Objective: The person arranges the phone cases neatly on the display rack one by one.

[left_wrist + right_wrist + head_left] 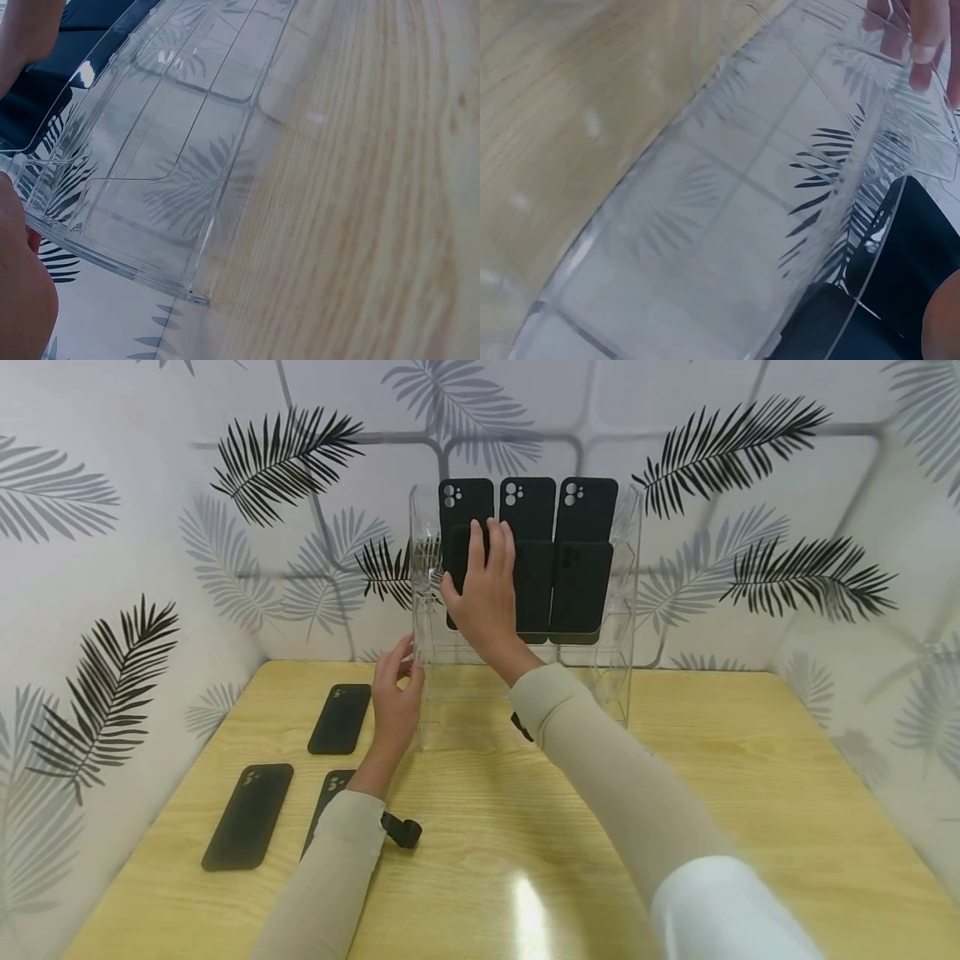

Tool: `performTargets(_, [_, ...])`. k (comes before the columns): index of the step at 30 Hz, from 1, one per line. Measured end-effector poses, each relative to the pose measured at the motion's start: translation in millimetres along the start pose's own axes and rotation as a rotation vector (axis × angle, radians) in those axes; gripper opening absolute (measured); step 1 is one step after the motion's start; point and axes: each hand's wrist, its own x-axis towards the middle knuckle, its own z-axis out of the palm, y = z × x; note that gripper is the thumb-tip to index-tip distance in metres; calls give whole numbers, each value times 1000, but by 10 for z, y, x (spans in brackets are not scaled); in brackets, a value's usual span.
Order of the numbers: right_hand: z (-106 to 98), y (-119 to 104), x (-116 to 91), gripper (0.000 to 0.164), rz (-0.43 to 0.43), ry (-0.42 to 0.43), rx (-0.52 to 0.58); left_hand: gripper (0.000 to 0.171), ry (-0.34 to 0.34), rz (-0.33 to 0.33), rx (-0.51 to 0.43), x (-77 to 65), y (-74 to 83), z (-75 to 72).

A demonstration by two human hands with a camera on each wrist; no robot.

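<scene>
A clear plastic display rack point(626, 610) stands at the back of the table, holding black phone cases in two overlapping rows. My right hand point(487, 593) reaches up to the front-left phone case point(460, 545), thumb at its left side and fingers over its upper part; the hand covers most of this case. Beside it are a front middle case point(534, 585) and a front right case point(581, 589). Lower down, my left hand point(397, 693) holds the rack's left side, its fingers at the edge. In the left wrist view the clear side panel point(172, 150) fills the middle.
Left of the rack, phone cases lie flat on the wooden table point(675, 827): one near the back point(340, 718), one at the far left point(247, 817), and one partly under the left forearm point(330, 789). A leaf-patterned wall point(750, 543) rises right behind the rack.
</scene>
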Motion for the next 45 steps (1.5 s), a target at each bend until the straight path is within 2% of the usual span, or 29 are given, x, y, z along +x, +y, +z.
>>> performTargets(8, [68, 18, -132, 78, 14, -43, -10, 42, 0, -9, 12, 37, -366, 53])
performTargets(14, [102, 25, -159, 77, -9, -45, -60, 43, -15, 6, 3, 48, -401, 36])
performTargets(20, [99, 26, -157, 76, -10, -87, -113, 44, -5, 16, 6, 51, -421, 40])
performTargets(25, [29, 43, -165, 74, -24, -101, -127, 44, 7, 23, 4, 53, -429, 54])
performTargets(30, [-153, 97, -223, 70, -25, -96, -44, 44, 7, 17, 3, 58, -413, 63])
performTargets(34, [-372, 231, -337, 69, -27, -84, 44, 44, -3, 8, -4, 59, -418, 52])
performTargets(41, [-863, 624, -561, 63, 47, -48, 248, 43, -30, -32, 3, 50, -411, 37])
performTargets(45, [-1102, 916, -674, 60, 104, 1, 276, 43, -35, -36, 10, 47, -402, 32])
